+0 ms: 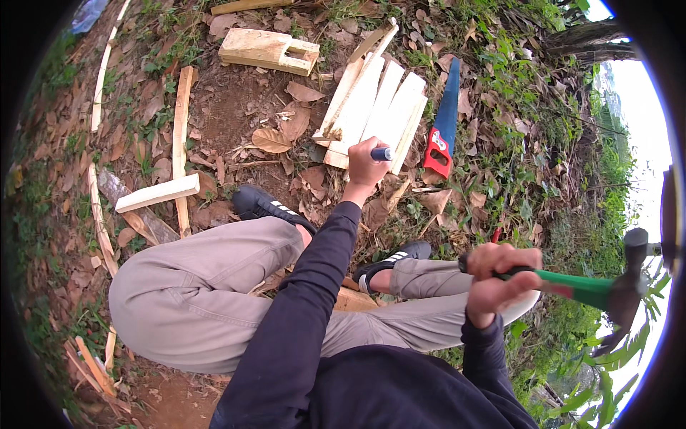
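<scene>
My left hand [368, 163] is closed in a fist around an upright chisel-like tool, whose dark blue handle end [382, 154] pokes out at the top; its lower part is hidden by the fist. Under and beyond that hand lie several pale wooden boards [379, 93] side by side, with a thin strip [361, 75] across them. On the right, my right hand [500, 275] grips a claw hammer [589, 289] by its green and black handle. The hammer is raised well off the ground and apart from the blue handle, its dark metal head pointing away to the right.
A handsaw [444, 114] with a red handle lies right of the boards. A notched wood block [268, 51] is at the far left, with a short wood piece [158, 193] across a long stick [181, 136]. My shoes [268, 204] rest on leafy ground. A trunk [586, 39] stands far right.
</scene>
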Demonstrator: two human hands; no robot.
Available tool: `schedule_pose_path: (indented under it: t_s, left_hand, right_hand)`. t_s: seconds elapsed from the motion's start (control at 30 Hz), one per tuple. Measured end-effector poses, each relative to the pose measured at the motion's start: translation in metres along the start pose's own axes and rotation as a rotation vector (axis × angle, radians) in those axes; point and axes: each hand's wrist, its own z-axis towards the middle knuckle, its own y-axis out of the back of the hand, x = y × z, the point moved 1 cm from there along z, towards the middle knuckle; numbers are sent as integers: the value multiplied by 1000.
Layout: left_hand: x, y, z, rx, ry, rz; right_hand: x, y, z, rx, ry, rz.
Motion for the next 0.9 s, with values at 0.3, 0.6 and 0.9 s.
schedule_pose_path:
  t_s: [0.3,0.6,0.9]
  left_hand:
    - [1,5,3,-28,-20,33]
    - [2,-5,3,51,-14,-32]
    - [-2,-1,7,29,4,-1]
  right_hand:
    - [3,17,19,137,-464,-600]
    - [-71,17,-42,506,-644,-899]
    - [-18,8,2,67,-105,-55]
